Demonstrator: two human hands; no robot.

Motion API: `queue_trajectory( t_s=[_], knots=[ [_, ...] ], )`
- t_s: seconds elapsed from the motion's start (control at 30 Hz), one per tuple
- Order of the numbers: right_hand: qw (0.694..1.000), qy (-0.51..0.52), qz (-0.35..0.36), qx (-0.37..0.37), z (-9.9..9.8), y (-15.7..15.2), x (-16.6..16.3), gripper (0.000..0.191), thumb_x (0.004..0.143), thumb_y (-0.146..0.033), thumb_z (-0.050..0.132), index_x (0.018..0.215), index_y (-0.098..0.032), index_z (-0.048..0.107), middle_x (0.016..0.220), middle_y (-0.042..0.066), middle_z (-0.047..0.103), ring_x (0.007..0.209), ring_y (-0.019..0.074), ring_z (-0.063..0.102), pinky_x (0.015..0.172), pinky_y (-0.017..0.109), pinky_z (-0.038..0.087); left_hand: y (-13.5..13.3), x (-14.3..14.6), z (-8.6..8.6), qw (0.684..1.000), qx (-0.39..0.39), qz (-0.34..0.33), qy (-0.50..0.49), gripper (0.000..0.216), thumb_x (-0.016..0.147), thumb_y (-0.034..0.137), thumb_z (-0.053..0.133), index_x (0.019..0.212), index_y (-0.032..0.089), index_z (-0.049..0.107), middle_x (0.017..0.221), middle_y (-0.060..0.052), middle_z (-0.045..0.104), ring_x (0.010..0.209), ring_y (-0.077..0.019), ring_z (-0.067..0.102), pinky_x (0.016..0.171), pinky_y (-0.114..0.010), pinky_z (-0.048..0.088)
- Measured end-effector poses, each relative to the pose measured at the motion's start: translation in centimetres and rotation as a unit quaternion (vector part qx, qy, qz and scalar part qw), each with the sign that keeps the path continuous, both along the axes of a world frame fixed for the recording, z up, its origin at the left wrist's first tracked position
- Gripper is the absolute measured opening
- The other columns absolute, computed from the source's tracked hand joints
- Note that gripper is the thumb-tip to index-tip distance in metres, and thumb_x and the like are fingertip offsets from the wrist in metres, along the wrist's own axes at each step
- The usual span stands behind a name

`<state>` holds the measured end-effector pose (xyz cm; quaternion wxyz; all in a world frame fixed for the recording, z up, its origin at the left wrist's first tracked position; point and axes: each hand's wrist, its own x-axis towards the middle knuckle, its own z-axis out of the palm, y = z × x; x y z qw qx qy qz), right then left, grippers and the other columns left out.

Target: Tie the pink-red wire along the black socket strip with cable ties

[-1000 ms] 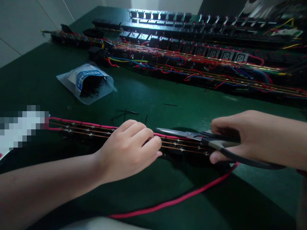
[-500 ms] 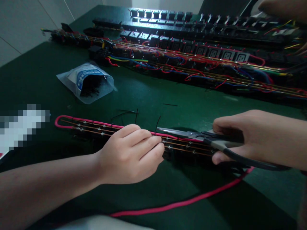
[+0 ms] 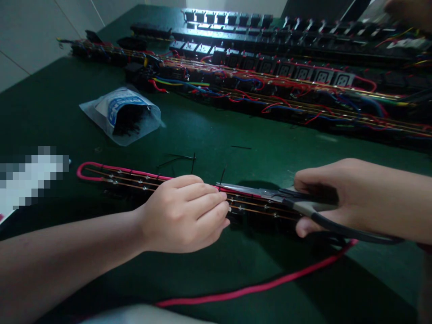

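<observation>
My left hand [image 3: 187,213] is closed over a black power strip [image 3: 256,216] with bare copper rods along it, its fingertips hidden against the strip. A red cable [image 3: 131,172] runs along the strip's far side, loops at the left end and is bound with black cable ties. My right hand [image 3: 340,198] grips the scissors [image 3: 303,208] by their dark handles. Their blades point left, nearly closed, with the tips at the upright tail of a cable tie [image 3: 223,174] beside my left fingers. Another tie's tail [image 3: 193,163] stands up further left.
An open plastic bag [image 3: 128,117] of black cable ties lies behind the strip. Tie offcuts [image 3: 240,147] lie on the green table [image 3: 202,121]. Several wired power strips [image 3: 270,90] stretch across the back. Another person's hand [image 3: 410,13] shows at top right.
The scissors have moved slightly left and down, bringing their blade tips onto the tie's tail. My left hand stays on the strip. The other person's hand has shifted at top right.
</observation>
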<state>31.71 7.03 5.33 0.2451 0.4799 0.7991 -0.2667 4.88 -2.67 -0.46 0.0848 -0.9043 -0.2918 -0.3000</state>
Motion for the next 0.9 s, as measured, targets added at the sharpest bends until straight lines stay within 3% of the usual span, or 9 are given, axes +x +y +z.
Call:
queue_trajectory(
  t_s=[0.6,0.9],
  knots=[
    [0.996,0.010,-0.030,-0.078,0.16,-0.03,-0.56,0.051,0.059,-0.076,0.067,0.073,-0.027,0.069,0.063,0.001,0.065,0.053,0.0194,0.057,0.043,0.030,0.039,0.28,-0.16,-0.20,0.998,-0.051,-0.011,-0.018,0.007,0.088,0.015,0.060,0.085,0.014,0.066,0.089,-0.004,0.078,0.083,-0.0162,0.073,0.074,-0.030,0.060],
    [1.000,0.014,-0.002,-0.001,-0.64,0.10,-0.38,0.052,0.057,-0.079,0.068,0.064,-0.028,0.064,0.058,0.000,0.061,0.051,0.0196,0.054,0.044,0.033,0.041,0.25,-0.14,-0.21,0.999,-0.040,-0.013,-0.020,0.006,0.087,0.014,0.061,0.088,0.012,0.068,0.089,-0.004,0.078,0.082,-0.0165,0.073,0.073,-0.030,0.060]
  ],
)
